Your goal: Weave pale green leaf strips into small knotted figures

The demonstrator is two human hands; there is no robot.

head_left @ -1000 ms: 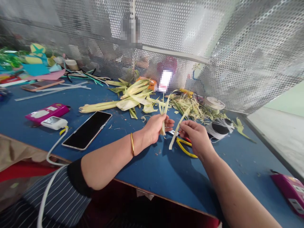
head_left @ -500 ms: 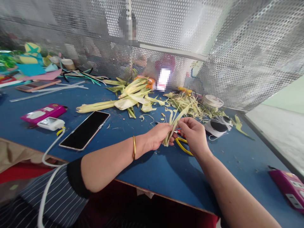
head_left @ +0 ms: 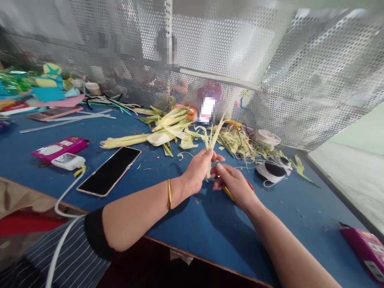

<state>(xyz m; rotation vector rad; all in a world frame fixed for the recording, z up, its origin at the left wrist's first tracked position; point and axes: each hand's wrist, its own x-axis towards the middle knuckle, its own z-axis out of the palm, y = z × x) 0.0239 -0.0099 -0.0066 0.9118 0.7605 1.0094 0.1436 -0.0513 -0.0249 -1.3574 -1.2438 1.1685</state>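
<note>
Pinching the husk strips (head_left: 214,138) above the blue table (head_left: 186,218), my left hand (head_left: 198,167) now seems to have the latest one bunched in, as my right hand (head_left: 235,185) drops to their lower ends, grip unclear.

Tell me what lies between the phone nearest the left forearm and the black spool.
In the head view: the left hand gripping pale husk strips, the right hand, and yellow-and-red handles partly hidden by it.

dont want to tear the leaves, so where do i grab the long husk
Probably by the narrow stem end, from the left: the long husk lies with that end pointing left, while broader leaves spread loosely to the right.
</note>
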